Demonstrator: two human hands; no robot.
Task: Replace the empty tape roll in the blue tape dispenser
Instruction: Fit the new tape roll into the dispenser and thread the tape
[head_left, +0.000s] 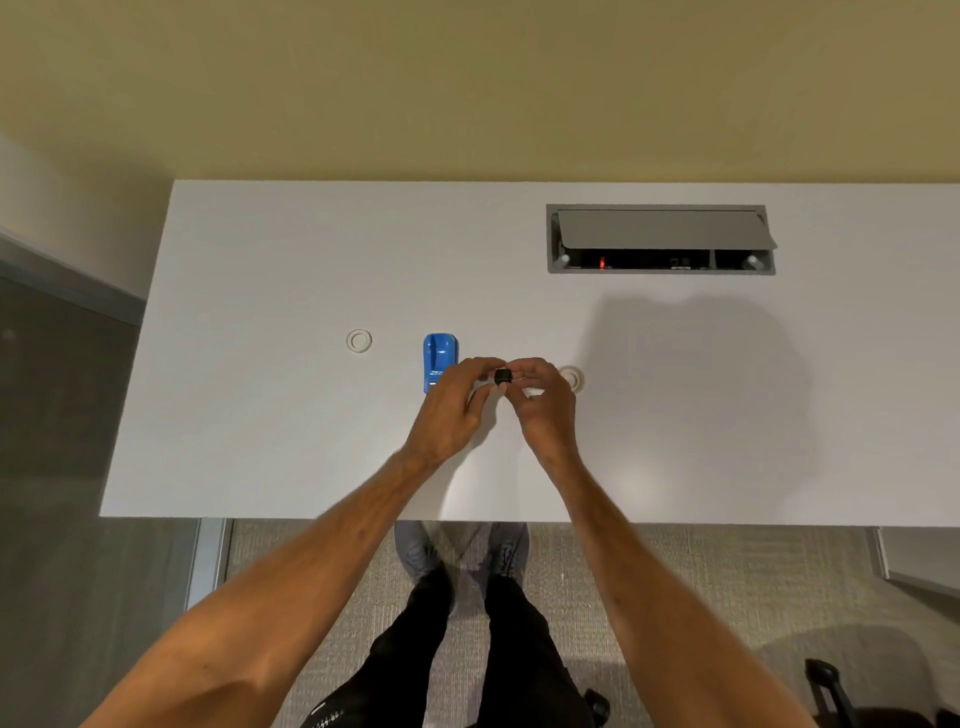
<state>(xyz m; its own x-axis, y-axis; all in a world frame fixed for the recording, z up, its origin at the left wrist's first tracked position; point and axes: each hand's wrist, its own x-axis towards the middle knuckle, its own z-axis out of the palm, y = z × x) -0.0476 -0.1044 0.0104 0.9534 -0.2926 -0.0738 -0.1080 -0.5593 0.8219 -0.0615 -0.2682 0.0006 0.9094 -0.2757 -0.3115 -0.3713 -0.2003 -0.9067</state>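
Blue tape dispenser (440, 361) lies on the white surface (260, 415), just left of both hands. Left hand (457, 405) and right hand (540, 402) meet fingertip to fingertip, pinching a small black piece (502, 376) between them above the surface. One tape ring (359, 341) lies far left, another (573, 376) just beyond the right hand.

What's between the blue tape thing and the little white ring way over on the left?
Nothing. In the head view, the white table is bare between the blue tape dispenser and the white ring. Both hands work right of the dispenser.
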